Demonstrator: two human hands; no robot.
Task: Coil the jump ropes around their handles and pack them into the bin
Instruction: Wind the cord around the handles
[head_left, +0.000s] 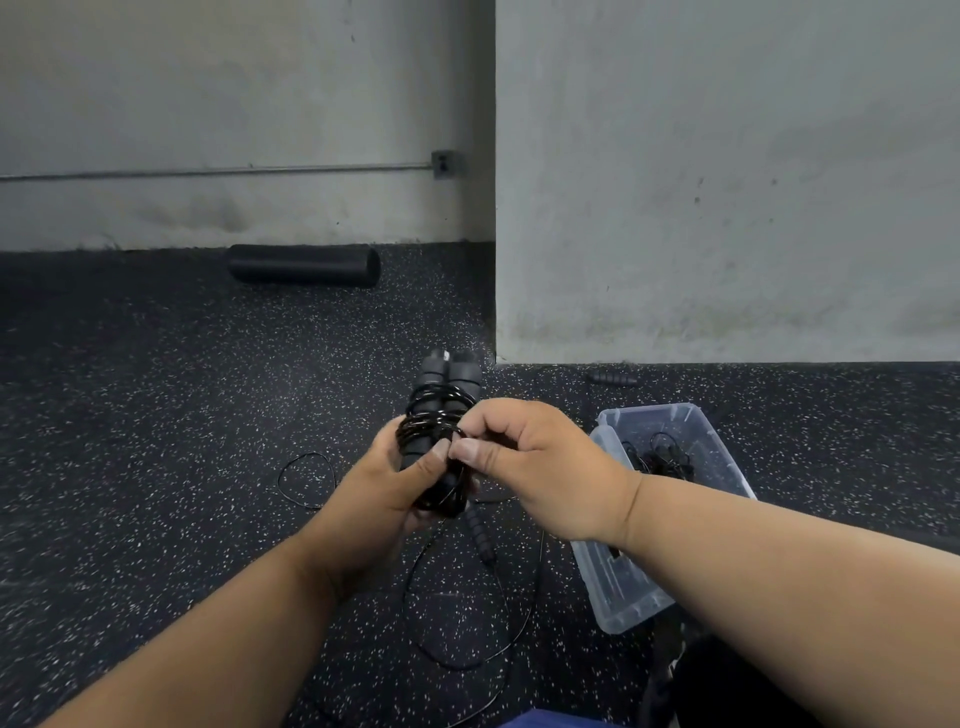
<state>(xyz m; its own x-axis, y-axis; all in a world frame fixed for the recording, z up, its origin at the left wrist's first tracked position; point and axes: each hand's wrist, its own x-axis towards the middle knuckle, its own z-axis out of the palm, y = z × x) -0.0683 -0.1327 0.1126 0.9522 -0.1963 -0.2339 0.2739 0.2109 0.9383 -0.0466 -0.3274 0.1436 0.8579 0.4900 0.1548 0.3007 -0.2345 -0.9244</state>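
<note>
The paired handles (447, 384) are gripped by the left hand (395, 483). The rope (431, 423) coiled round them is pinched by the right hand (530, 462), fingers curled tight.

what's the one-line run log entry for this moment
left hand grips paired handles | right hand pinches rope coil | bin holds one rope | loose rope on floor

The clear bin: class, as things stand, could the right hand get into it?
Probably yes. The clear bin lies open-topped just beneath the right hand, nothing between them, though its fingers now pinch the jump rope.
</note>
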